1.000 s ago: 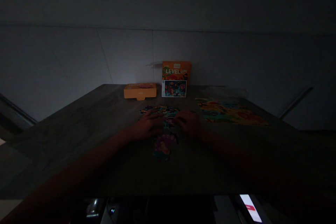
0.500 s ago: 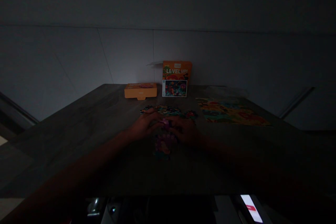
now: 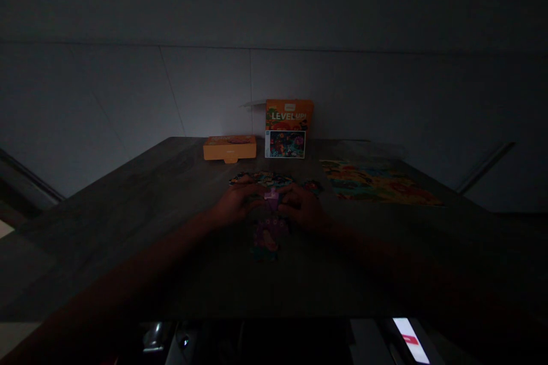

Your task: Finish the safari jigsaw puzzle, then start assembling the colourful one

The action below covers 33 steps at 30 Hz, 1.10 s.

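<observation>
In dim light, a purple puzzle piece [image 3: 272,198] is held up between my two hands over the table. My left hand [image 3: 237,203] pinches it from the left side. From the right, my right hand [image 3: 303,208] grips it with closed fingers. Whether it is one piece or two joined ones, I cannot tell. Just below, nearer to me, lies a joined patch of purple and teal puzzle pieces [image 3: 269,238]. Beyond my hands is a pile of loose puzzle pieces [image 3: 269,178], partly covered by my fingers.
An orange puzzle box [image 3: 289,114] stands at the back, with a small picture card [image 3: 286,144] before it. Left of it lies an orange box part [image 3: 230,150]. A colourful picture sheet [image 3: 381,182] is on the right. A lit phone [image 3: 411,340] shows below the table edge.
The purple piece has been raised and turned, so more of its face shows between my hands. My right fingers have shifted slightly. The patch and boxes stay put.
</observation>
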### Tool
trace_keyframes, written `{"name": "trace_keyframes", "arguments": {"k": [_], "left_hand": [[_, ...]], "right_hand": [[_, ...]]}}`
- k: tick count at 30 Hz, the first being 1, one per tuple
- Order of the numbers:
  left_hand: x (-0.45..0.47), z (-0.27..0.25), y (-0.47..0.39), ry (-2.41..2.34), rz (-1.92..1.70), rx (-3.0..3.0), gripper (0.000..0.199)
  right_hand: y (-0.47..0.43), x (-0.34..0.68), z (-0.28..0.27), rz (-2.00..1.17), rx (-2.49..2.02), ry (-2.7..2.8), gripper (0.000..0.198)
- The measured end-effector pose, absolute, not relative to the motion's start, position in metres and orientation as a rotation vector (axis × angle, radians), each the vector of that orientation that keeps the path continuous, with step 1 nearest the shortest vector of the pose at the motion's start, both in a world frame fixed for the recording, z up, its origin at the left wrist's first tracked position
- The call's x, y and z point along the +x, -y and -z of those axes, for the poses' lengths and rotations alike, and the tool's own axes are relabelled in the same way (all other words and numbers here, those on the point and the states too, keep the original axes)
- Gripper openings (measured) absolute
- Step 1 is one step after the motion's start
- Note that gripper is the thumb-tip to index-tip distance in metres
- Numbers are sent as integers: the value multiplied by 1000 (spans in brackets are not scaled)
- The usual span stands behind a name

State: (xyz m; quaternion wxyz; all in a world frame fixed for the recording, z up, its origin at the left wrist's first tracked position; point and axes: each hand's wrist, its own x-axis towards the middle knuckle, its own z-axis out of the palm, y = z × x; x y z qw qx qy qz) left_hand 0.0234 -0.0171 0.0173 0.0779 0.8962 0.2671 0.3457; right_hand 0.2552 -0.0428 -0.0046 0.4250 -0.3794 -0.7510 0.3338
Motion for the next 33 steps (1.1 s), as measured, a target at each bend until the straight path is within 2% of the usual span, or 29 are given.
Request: {"name": "trace_keyframes", "arguments": {"k": [17,20,24,28,33], "left_hand": [[21,-15,15,-648,-1093,2779,23],[22,-19,20,-573,-951,2803,19],[26,-23,29,-529,-651,2803,17],[31,-22,34,-436,-513,2790,13],[32,-22,34,-364,-424,2734,17]], "right_hand": [[44,257,3,-816,-938,1904,28],[45,257,1,-778,-947,1897,17],[47,257,0,-889,-923,1957,20],[48,260,2,-1092,-815,2167,29],[48,266,1,-1037,-765,2341,25]]}}
